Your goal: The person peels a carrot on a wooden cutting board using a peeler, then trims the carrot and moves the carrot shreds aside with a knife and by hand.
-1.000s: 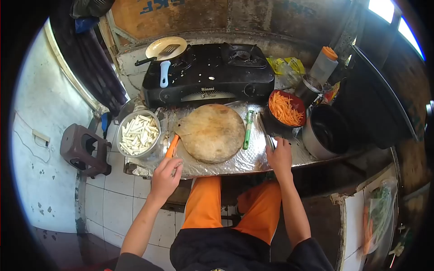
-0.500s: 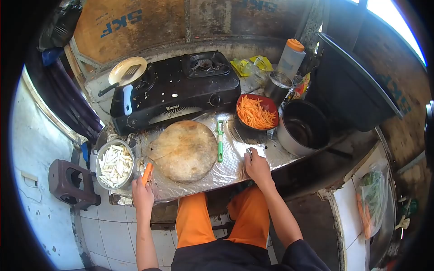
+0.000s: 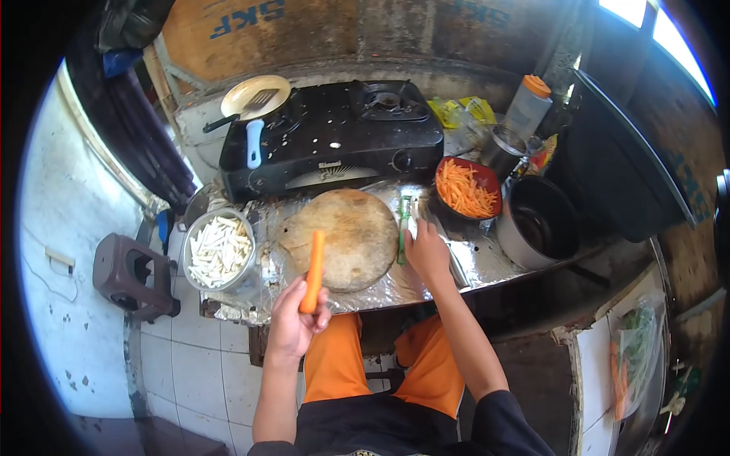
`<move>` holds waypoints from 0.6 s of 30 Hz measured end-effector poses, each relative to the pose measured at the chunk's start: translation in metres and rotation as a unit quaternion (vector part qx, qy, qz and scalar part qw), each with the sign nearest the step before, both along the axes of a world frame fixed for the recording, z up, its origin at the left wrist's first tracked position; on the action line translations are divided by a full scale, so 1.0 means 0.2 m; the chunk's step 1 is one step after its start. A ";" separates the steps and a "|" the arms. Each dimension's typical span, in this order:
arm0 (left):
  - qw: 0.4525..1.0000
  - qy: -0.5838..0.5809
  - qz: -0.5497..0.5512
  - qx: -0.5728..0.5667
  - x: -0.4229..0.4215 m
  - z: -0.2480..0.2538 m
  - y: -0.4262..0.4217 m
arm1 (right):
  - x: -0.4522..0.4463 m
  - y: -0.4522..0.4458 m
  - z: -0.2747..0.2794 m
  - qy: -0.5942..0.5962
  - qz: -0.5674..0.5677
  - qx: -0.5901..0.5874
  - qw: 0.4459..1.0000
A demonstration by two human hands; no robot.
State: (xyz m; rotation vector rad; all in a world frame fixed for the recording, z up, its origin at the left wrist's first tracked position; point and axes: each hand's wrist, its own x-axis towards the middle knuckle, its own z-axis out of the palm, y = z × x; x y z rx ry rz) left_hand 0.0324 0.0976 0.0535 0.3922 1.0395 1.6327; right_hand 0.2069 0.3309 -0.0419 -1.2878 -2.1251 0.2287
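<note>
My left hand [image 3: 299, 315] is closed around the lower end of a peeled-looking orange carrot [image 3: 313, 266], which points up over the near left part of the round wooden chopping board [image 3: 353, 239]. On the foil-covered counter beside the board lies a green-handled vegetable peeler [image 3: 402, 239]. My right hand [image 3: 428, 254] is at the peeler, its fingers curled against the right side of the handle; the fingertips are partly hidden. Just right of that hand lies a narrow metallic thing [image 3: 458, 272], seemingly a knife.
White vegetable sticks fill a tub [image 3: 190, 281] on the left. Carrot strips sit in a red bowl [image 3: 493, 182], beside a dark-lined pot [image 3: 511, 239]. A black stove [image 3: 327, 137] stands behind, with a pan [image 3: 236, 95] and a large black basin [image 3: 616, 167] at its sides.
My left hand has lifted the carrot from the counter's left edge rightward to the board. My right hand has left the knife-like thing and moved left to the peeler. The view has shifted.
</note>
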 end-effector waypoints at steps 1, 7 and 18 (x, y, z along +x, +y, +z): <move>0.999 -0.025 -0.010 0.030 0.02 0.03 0.01 | -0.07 0.04 0.00 -0.034 -0.014 -0.042 0.998; 0.997 0.025 -0.029 0.065 0.09 0.16 0.00 | -0.22 0.22 0.02 -0.045 -0.072 -0.175 0.981; 0.986 -0.063 -0.083 0.134 0.11 0.22 -0.10 | -0.14 0.19 0.07 -0.152 -0.025 -0.166 0.974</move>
